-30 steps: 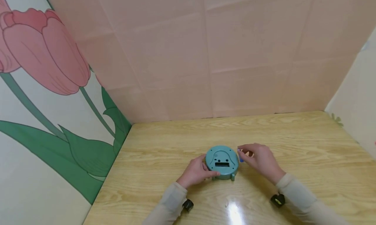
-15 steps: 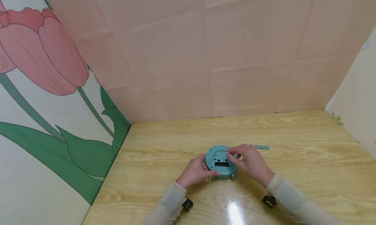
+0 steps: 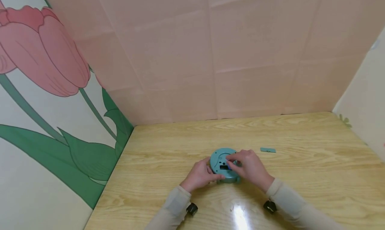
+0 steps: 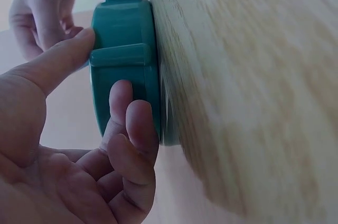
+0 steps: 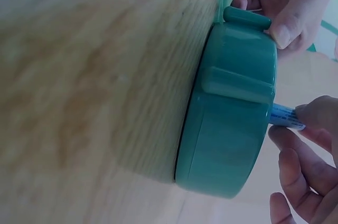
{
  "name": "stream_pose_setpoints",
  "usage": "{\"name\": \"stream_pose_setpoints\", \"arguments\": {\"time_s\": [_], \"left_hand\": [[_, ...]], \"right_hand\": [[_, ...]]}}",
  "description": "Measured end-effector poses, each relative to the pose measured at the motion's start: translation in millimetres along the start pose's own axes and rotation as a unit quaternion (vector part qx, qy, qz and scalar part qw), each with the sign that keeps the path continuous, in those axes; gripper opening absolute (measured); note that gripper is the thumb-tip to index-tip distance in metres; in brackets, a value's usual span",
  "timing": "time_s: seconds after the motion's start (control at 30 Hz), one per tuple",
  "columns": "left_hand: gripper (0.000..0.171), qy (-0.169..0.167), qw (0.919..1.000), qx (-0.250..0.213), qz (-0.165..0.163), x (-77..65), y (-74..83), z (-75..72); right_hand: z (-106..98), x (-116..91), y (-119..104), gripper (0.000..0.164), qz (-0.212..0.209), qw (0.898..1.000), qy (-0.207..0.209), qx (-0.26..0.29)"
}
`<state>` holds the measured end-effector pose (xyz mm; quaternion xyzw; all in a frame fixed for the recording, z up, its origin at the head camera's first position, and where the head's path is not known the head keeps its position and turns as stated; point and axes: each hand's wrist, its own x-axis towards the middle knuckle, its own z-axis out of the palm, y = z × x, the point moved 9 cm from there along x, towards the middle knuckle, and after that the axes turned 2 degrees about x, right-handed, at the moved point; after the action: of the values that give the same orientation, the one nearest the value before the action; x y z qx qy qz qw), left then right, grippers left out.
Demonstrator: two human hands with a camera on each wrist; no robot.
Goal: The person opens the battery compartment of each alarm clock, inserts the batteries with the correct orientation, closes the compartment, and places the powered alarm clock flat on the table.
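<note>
A round teal alarm clock point(image 3: 219, 156) lies face down on the table, its back up and the dark battery slot point(image 3: 224, 167) exposed. Gripping its left side is my left hand point(image 3: 201, 176), thumb on the rim near one stubby foot point(image 4: 120, 55) and fingers around the side. My right hand point(image 3: 249, 166) pinches a blue battery point(image 5: 285, 116) between thumb and index finger. In the right wrist view the battery stands tilted, its lower end right at the clock's back. The right fingers hide part of the slot in the head view.
The teal battery cover point(image 3: 267, 150) lies flat on the wooden table point(image 3: 168, 140), right of the clock and farther back. A pink sheet point(image 3: 180, 73) hangs behind the table, and a tulip-printed wall point(image 3: 60, 116) stands at the left.
My right hand has moved left with the battery, from beside the clock to over its slot. The battery cover has come into sight behind it. My left hand keeps its hold.
</note>
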<state>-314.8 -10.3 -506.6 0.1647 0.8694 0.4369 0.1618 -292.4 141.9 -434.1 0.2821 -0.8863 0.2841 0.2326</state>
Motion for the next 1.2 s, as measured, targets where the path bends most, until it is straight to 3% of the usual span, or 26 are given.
{"name": "stream_pose_setpoints", "arguments": {"time_s": [0.17, 0.53, 1.2], "left_hand": [[0.081, 0.003, 1.0000, 0.007, 0.000, 0.8, 0.3, -0.3], [0.075, -0.001, 0.9999, -0.006, 0.010, 1.1, 3.2, -0.6], [0.068, 0.002, 1.0000, 0.004, 0.004, 0.9, -2.5, 0.6]], "right_hand": [[-1.0, 0.5, -4.7, 0.013, -0.009, 1.000, 0.003, -0.015], [2.5, -0.5, -16.0, 0.018, -0.070, 0.994, 0.005, -0.089], [8.9, 2.8, -24.9, 0.015, -0.074, 0.990, -0.052, -0.110]]}}
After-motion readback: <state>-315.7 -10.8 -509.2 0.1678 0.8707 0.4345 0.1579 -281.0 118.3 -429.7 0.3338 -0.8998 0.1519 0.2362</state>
